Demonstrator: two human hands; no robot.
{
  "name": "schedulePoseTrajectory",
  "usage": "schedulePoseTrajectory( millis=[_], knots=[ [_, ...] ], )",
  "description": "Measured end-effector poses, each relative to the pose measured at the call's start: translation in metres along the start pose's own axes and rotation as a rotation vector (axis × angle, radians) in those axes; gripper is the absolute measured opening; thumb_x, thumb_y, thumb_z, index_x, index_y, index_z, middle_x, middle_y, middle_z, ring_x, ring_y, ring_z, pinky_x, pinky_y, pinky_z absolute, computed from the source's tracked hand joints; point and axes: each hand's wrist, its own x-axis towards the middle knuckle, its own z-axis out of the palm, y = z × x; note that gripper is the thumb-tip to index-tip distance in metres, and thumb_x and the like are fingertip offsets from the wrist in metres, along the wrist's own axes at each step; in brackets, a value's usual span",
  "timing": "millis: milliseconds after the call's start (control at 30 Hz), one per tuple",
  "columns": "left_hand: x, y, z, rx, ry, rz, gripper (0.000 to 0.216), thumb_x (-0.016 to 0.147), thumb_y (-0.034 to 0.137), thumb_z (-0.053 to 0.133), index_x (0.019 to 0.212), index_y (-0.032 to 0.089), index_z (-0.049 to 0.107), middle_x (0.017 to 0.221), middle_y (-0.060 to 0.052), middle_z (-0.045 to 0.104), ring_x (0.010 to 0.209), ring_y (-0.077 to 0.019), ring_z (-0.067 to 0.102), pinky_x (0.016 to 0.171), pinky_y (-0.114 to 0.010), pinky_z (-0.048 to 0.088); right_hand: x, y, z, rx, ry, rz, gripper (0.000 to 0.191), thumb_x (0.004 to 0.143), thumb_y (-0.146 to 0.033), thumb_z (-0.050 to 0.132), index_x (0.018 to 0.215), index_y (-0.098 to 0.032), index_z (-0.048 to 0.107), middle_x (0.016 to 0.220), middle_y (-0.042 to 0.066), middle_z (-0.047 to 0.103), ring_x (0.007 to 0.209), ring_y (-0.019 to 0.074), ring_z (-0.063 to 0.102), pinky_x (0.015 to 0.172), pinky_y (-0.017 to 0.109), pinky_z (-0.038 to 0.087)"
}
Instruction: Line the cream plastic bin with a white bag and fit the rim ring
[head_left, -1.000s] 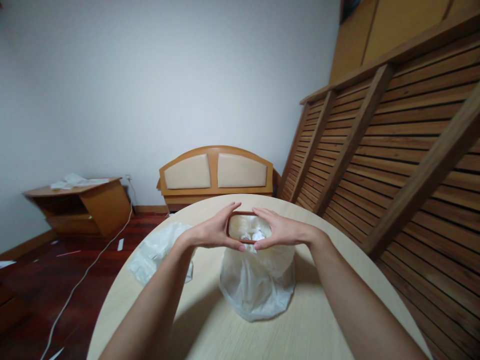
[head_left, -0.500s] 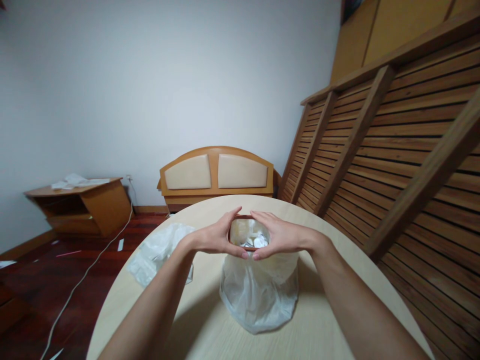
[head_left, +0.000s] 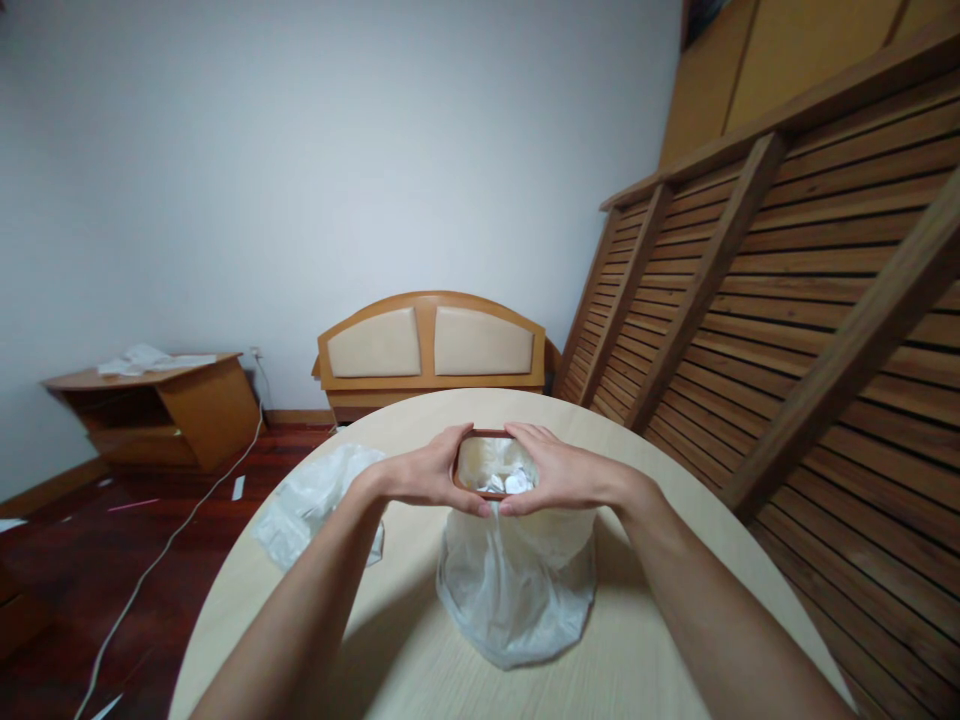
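A brown, rounded-rectangular trash can ring (head_left: pixel 491 434) sits at the mouth of a lined container at the table's middle. My left hand (head_left: pixel 439 468) is wrapped round its left end, thumb on the near edge and fingers on the far one. On the opposite end, my right hand (head_left: pixel 551 468) grips it the same way. A translucent white plastic bag (head_left: pixel 517 590) lines the opening and drapes down outside towards me, its lower edge lying on the table. Inside the opening, crumpled white pieces show. Whatever body stands beneath the bag is hidden.
Another crumpled white plastic bag (head_left: pixel 311 510) lies on the left of the round table (head_left: pixel 420 640). Beyond stands a headboard (head_left: pixel 431 340); slatted wooden panels (head_left: pixel 757 290) lean at the right. A low cabinet (head_left: pixel 187 410) and a white cable (head_left: pixel 176 540) are on the left.
The fingertips of my left hand have come down onto the far edge of the ring. Both hands keep their hold, and the bag hangs nearly as before. The view has shifted slightly.
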Motion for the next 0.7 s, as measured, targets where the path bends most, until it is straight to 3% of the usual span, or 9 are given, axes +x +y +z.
schedulePoseTrajectory(
  millis=[167, 567, 700],
  knots=[
    [-0.001, -0.001, -0.001, 0.023, -0.007, -0.009, 0.136, 0.054, 0.066, 0.085, 0.157, 0.008, 0.018, 0.162, -0.025, 0.027, 0.149, -0.0397, 0.030, 0.124, -0.048, 0.026, 0.000, 0.000, 0.000, -0.001, 0.023, -0.030, 0.098, 0.063, -0.067, 0.081, 0.140, -0.017, 0.049, 0.138, 0.018, 0.053, 0.130, 0.0381, 0.047, 0.111, 0.056, 0.039],
    [-0.004, -0.002, -0.004, 0.031, -0.031, -0.078, 0.142, 0.051, 0.066, 0.087, 0.159, 0.009, 0.014, 0.166, -0.025, 0.015, 0.153, -0.0420, 0.018, 0.126, -0.051, 0.018, 0.000, 0.006, -0.003, 0.028, 0.033, -0.093, 0.101, 0.059, -0.069, 0.083, 0.141, -0.019, 0.051, 0.136, 0.016, 0.055, 0.128, 0.0382, 0.050, 0.110, 0.057, 0.039],
    [-0.004, -0.002, -0.005, 0.010, -0.057, -0.037, 0.132, 0.055, 0.066, 0.086, 0.159, 0.015, 0.020, 0.165, -0.021, 0.024, 0.152, -0.0415, 0.022, 0.126, -0.051, 0.021, -0.003, 0.009, -0.006, 0.056, 0.010, -0.104, 0.105, 0.056, -0.072, 0.083, 0.142, -0.021, 0.051, 0.138, 0.015, 0.055, 0.131, 0.0394, 0.048, 0.110, 0.058, 0.039]
  ],
)
